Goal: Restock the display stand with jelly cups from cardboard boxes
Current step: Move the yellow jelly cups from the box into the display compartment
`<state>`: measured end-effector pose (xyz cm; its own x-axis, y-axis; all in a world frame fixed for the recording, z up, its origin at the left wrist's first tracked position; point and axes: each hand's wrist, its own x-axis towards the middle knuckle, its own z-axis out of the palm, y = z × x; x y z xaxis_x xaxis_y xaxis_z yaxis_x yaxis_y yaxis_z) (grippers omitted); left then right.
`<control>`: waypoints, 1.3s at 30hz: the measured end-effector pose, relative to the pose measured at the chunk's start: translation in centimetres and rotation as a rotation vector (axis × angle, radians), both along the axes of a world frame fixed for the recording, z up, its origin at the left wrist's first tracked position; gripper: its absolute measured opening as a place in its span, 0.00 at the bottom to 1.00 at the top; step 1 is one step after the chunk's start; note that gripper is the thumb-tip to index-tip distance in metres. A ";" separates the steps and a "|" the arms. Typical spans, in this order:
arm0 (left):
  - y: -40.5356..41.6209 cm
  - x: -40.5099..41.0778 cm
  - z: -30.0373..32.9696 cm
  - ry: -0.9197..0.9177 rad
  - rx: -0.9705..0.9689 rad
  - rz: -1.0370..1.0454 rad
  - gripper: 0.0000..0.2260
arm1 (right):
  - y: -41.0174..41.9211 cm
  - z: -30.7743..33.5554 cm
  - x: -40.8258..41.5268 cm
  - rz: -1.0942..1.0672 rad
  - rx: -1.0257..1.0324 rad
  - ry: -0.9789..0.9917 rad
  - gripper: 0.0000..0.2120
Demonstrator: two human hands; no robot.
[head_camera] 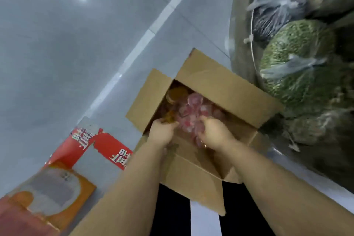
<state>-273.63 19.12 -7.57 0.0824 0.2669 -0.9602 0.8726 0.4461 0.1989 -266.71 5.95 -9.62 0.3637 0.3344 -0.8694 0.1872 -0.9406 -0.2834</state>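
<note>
- Head view: open brown cardboard box [210,86] on the glossy grey tiled floor [67,53], flaps spread, full of small pink translucent jelly cups [193,109], with amber-orange jelly cups [175,95] at the far left corner.
- Left hand [162,133] inside the box, fingers curled round an amber cup at the pile's left edge.
- Right hand [214,132] inside the box, fingers curled down into the pink cups; actual grip blurred, cannot tell.
- Pink cups between and just beyond both hands.
- Clear plastic bags of green and dark dried goods [298,59] right of the box.
- Flattened red and orange printed cartons [63,174] on the floor to the left.
</note>
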 end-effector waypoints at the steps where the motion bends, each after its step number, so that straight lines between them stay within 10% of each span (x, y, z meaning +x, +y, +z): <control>1: -0.2 0.5 -1.8 0.018 -0.013 0.023 0.02 | 0.8 -1.8 0.7 0.067 0.068 -0.032 0.19; 10: -1.7 0.7 -14.1 0.133 0.052 -0.105 0.08 | 6.2 -10.3 1.1 0.706 0.109 -0.640 0.21; 17: -2.3 0.7 -13.8 0.132 0.099 -0.017 0.14 | 7.0 -9.7 1.3 0.685 0.084 -0.747 0.19; 23: -2.0 -1.1 -3.4 -0.102 0.102 0.102 0.22 | 0.1 -4.8 1.2 0.214 0.010 -0.369 0.17; 31: -1.1 0.1 19.2 -0.587 0.088 -0.035 0.19 | -3.3 18.2 -1.0 -1.072 0.369 0.244 0.07; 39: 1.0 7.8 44.8 -1.160 0.098 -0.379 0.24 | -3.0 44.7 1.7 -1.107 0.886 0.030 0.22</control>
<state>-265.87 20.16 37.24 0.9642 0.1070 -0.2428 0.2269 0.1418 0.9635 -265.04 3.00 35.03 0.7787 0.3233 -0.5377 -0.5346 -0.1067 -0.8384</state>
